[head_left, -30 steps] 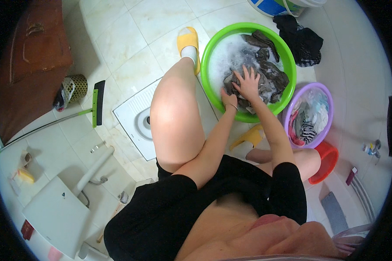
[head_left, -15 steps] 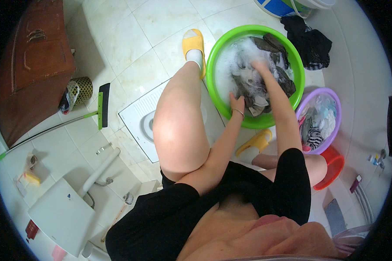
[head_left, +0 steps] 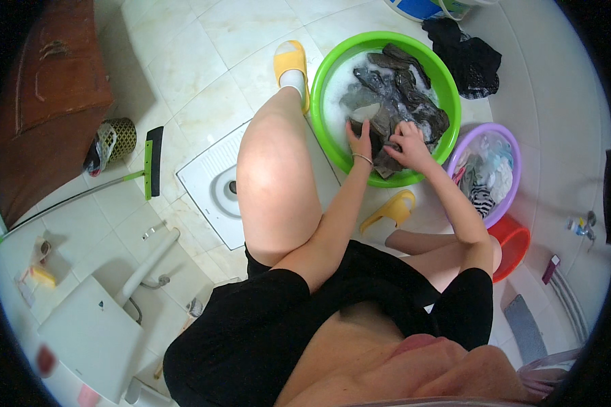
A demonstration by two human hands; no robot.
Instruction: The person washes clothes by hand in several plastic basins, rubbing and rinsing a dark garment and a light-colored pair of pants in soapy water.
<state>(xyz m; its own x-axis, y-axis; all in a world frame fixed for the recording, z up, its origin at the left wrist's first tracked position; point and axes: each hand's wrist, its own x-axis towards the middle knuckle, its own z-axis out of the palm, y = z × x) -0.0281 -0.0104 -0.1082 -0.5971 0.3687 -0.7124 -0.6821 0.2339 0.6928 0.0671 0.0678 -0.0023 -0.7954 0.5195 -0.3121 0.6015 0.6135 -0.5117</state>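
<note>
A green basin (head_left: 319,112) of sudsy water holds soaked dark grey-brown clothes (head_left: 414,98), with a lighter patch of cloth among them. Inside its near side, my left hand (head_left: 361,142) is closed on a bunch of the wet dark cloth, thumb up, a thin bracelet at the wrist. To its right, my right hand (head_left: 411,146) bends its fingers over the same cloth and grips it. Some fingertips are hidden in the folds.
A purple basin (head_left: 516,173) of mixed laundry stands at the right, beside a red bucket (head_left: 512,247). Black clothes (head_left: 465,61) lie on the floor behind. A squat toilet (head_left: 224,193), a green-headed floor squeegee (head_left: 153,163) and a woven bin (head_left: 121,139) are leftward.
My right hand has come back from the basin's middle to its near side, beside my left hand. The clothes have shifted, and less foam covers them. The view has moved slightly.
</note>
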